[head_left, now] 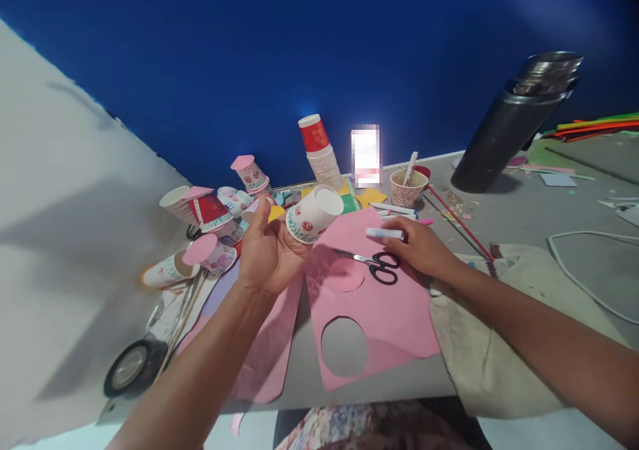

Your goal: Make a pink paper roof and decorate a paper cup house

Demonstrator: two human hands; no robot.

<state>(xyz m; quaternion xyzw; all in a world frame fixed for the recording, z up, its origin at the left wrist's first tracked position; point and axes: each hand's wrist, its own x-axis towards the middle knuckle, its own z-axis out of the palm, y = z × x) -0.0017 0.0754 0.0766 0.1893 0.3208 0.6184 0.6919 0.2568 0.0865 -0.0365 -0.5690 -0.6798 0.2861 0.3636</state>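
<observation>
My left hand (267, 250) holds a white paper cup (312, 216) with red flower prints and green writing, tilted bottom-up above the table. My right hand (419, 245) rests on a pink paper sheet (389, 310) and grips a white marker (384, 233) by its barrel. Black-handled scissors (377, 265) lie on the pink sheet just left of my right hand. Next to them lies a cut pink paper circle (347, 277). A round hole (343, 347) is cut out of the sheet nearer to me.
Several decorated cups with pink lids (212, 227) are piled at the left. A stack of paper cups (322, 154) stands at the back, next to a patterned cup (407, 187) with a stick. A dark metal cylinder (514, 127), a red stick (456, 220), a white cable (584, 270) and a beige cloth (499, 330) are at the right.
</observation>
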